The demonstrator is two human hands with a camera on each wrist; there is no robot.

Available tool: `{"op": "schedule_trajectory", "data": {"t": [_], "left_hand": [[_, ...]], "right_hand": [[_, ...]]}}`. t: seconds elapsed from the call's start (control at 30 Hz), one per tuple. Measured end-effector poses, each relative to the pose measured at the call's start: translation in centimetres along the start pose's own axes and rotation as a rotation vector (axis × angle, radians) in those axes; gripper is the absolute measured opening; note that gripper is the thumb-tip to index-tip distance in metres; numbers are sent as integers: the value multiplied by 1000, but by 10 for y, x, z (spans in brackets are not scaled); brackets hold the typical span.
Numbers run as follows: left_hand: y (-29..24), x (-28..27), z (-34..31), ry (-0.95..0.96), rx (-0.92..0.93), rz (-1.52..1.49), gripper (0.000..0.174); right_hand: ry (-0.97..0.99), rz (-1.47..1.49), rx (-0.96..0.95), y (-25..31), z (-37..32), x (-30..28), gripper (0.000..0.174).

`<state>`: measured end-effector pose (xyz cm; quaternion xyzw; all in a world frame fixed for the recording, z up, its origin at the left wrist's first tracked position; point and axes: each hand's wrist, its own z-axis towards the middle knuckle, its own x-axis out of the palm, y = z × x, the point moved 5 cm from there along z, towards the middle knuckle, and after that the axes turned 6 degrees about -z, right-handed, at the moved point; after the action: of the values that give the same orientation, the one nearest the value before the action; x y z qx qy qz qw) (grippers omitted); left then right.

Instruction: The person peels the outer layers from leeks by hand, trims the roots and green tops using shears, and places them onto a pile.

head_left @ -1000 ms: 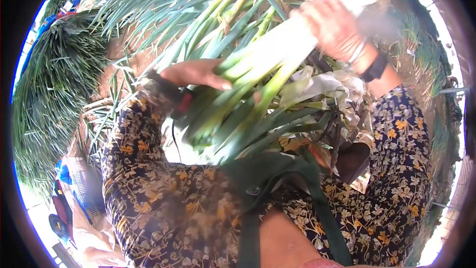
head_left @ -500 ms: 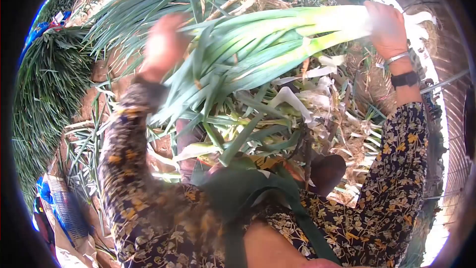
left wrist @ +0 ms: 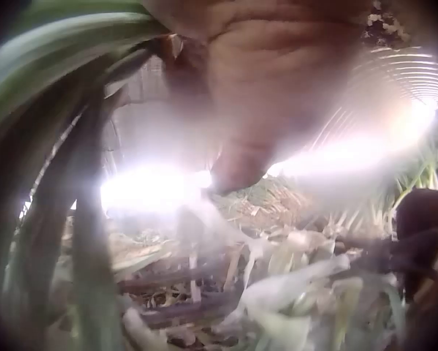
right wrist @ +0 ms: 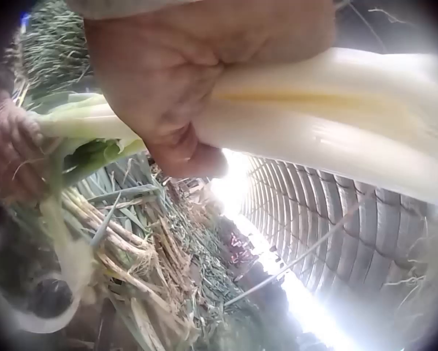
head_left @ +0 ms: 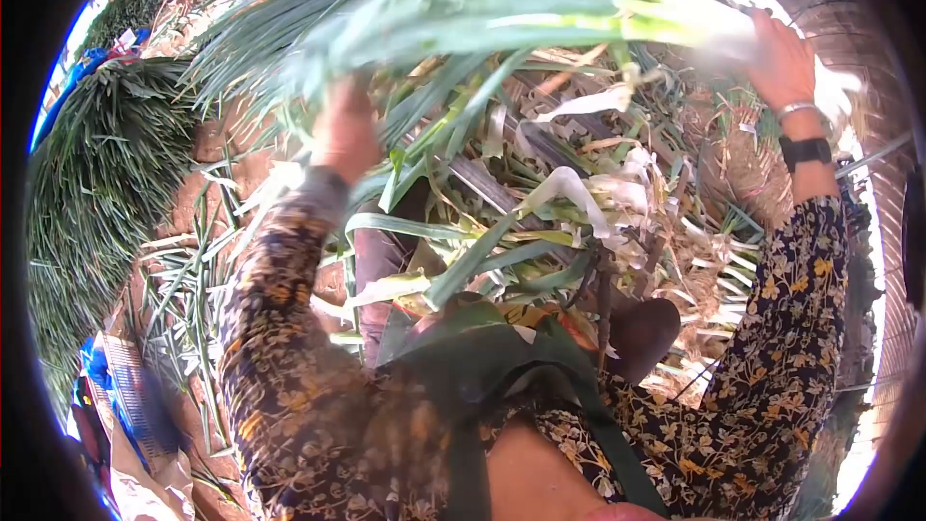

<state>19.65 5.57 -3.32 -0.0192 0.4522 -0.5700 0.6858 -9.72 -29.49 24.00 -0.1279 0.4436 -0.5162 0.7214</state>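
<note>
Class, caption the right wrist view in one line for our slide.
The right grip holds thick white stalks before green leaves and a ribbed, curved structure.

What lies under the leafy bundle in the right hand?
Below the bundle, loose green leaves and pale strips are visible; in the head view, whatever it covers is hidden.

No text, label, brand, number or sign can be read in any view.

"What can't you make out from your end?"

"Leeks [head_left: 579, 10] are smeared on my head feed, partly cropped by its top edge. Left hand [head_left: 347, 130] is blurry there too."

"Right wrist cam?"

"Leeks run off my right edge, root ends unseen."
</note>
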Motion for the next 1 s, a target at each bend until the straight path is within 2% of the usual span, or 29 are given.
{"op": "schedule_trajectory", "data": {"t": [0.03, 0.07, 0.1, 0.13, 0.17, 0.2, 0.23, 0.3, 0.33, 0.37, 0.43, 0.5, 0.53, 0.57, 0.6, 0.63, 0.67, 0.7, 0.77, 0.8, 0.83, 0.87, 0.9, 0.93, 0.97, 1.0], "left_hand": [[67, -8, 1, 23, -97, 194, 29], [166, 3, -7, 189, -143, 474, 28], [292, 27, -26, 392, -23, 850, 27], [381, 44, -49, 479, 163, 1163, 28], [317, 33, -47, 563, -12, 924, 29], [245, 19, -44, 607, -198, 691, 31], [193, 28, -43, 617, -224, 556, 30], [157, 105, -57, 666, 586, 374, 26], [120, 117, -49, 830, -66, -181, 26], [61, 126, -57, 910, -754, -717, 27], [-14, 150, -68, 962, -829, -949, 39], [-49, 186, -87, 1042, -952, -1120, 51], [-65, 196, -96, 1072, -992, -1092, 56], [-77, 204, -103, 1098, -1029, -1064, 62], [-85, 220, -110, 1114, -957, -1064, 66], [-88, 232, -117, 1124, -914, -1092, 58], [-99, 239, -119, 1196, -867, -1158, 52], [-108, 246, -121, 1262, -819, -1223, 46], [-96, 252, -125, 1175, -797, -1064, 38], [-94, 250, -127, 1123, -787, -979, 35], [-93, 249, -127, 1167, -763, -926, 33], [-112, 220, -106, 1204, -740, -878, 32], [-116, 200, -93, 1239, -719, -830, 31], [-88, 206, -79, 1083, -809, -782, 28], [-50, 197, -57, 982, -791, -760, 30], [-11, 188, -35, 881, -770, -733, 34]], "right_hand": [[88, -5, 63, -8, -11, 11, 42], [160, 21, 132, -13, -21, 16, 45], [227, 47, 205, -15, -32, 21, 48], [297, 76, 284, -16, -43, 32, 52], [449, 142, 301, -9, -59, 55, 60], [584, 391, 275, 7, -85, 88, 63], [619, 635, 162, 36, -112, 103, 62], [941, 1328, 248, 112, -176, 99, 54], [1254, 1236, 168, 144, -216, 114, 49], [1224, 1445, 169, 172, -223, 57, 41], [1569, 1571, 431, 210, -280, 45, 41], [1768, 1691, 574, 230, -324, 62, 39], [1817, 1712, 518, 234, -344, 83, 40], [1736, 1828, 525, 233, -345, 83, 41], [1649, 1933, 527, 230, -345, 82, 41], [1554, 2030, 524, 226, -344, 80, 41], [1566, 1931, 638, 226, -342, 78, 48], [1582, 1890, 665, 228, -346, 83, 56], [1599, 1898, 682, 245, -335, 81, 62], [1542, 1899, 715, 249, -333, 79, 63], [1487, 1900, 739, 248, -333, 82, 64], [1431, 1897, 755, 247, -332, 86, 65], [1412, 1902, 652, 250, -336, 94, 65], [1386, 1908, 551, 251, -344, 107, 65], [1356, 1912, 455, 251, -350, 116, 64], [1381, 1901, 444, 242, -353, 113, 65]]}}
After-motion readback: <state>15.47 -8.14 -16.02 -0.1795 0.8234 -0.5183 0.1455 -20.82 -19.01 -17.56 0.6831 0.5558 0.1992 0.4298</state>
